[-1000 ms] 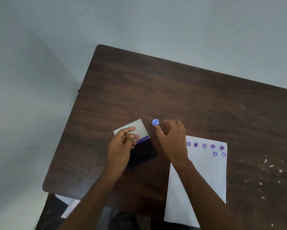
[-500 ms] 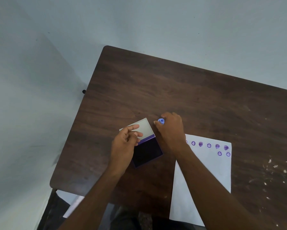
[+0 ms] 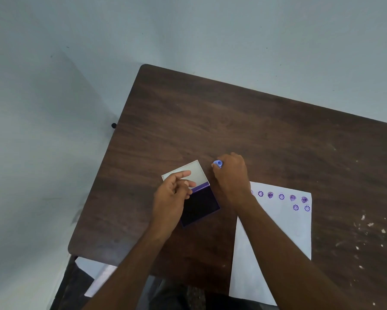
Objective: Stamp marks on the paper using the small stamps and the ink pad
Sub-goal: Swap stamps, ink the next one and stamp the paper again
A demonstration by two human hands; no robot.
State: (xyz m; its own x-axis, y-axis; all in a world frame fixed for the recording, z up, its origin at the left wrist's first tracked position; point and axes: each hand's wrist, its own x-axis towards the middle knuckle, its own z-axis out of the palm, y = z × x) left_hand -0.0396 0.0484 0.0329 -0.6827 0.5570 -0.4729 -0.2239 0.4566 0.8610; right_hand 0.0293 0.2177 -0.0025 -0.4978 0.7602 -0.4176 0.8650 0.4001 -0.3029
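head view: the right hand (image 3: 231,175) has its fingers clamped on a small blue stamp (image 3: 218,163). the left hand (image 3: 172,195) hovers over the open ink pad (image 3: 201,205), fingers loosely apart, beside the paper (image 3: 284,222).

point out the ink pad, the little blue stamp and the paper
ink pad (image 3: 202,208), head view, middle of the dark inked surface
blue stamp (image 3: 218,163), head view, its rounded end
paper (image 3: 284,227), head view, blank area below the purple marks

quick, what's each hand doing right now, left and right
Left hand: fingers loosely curled over the open ink pad; holding anything cannot be told.
Right hand: closed on the small blue stamp.
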